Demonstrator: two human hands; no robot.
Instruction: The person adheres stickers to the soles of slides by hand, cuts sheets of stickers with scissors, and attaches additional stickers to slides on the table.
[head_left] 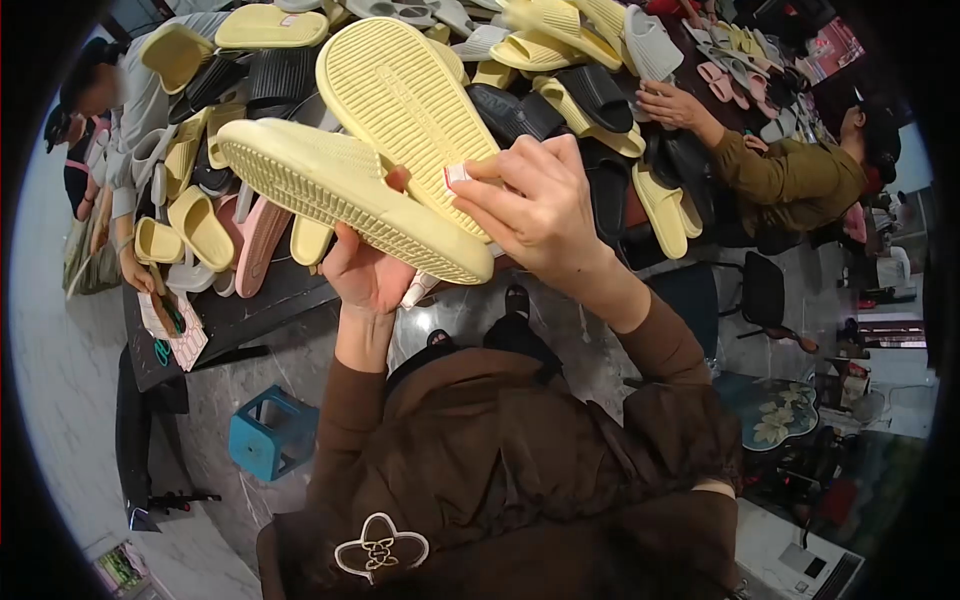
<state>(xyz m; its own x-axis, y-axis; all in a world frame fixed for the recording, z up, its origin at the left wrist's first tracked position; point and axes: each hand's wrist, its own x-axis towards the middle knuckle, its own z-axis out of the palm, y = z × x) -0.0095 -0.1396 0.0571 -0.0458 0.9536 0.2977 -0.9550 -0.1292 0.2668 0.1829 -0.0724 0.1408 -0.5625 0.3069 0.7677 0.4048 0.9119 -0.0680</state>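
Observation:
My left hand (368, 275) is closed around a pair of pale yellow slide slippers in front of my chest. The nearer slipper (330, 195) lies tilted on its side, its ridged sole edge towards me. Behind it, the second slipper (395, 85) shows its grooved underside. My right hand (540, 200) pinches a small white sticker with a red edge (456, 176) against that sole, near the heel end. Below my left palm a piece of printed paper (418, 289) sticks out; whether the hand holds it I cannot tell.
A dark table (235, 325) bears piles of yellow, black, grey and pink slippers. Co-workers handle things at left and right; one hand (670, 105) touches a grey slipper (650, 45). A blue stool (270, 435) stands on the floor, with a black chair (765, 290) to the right.

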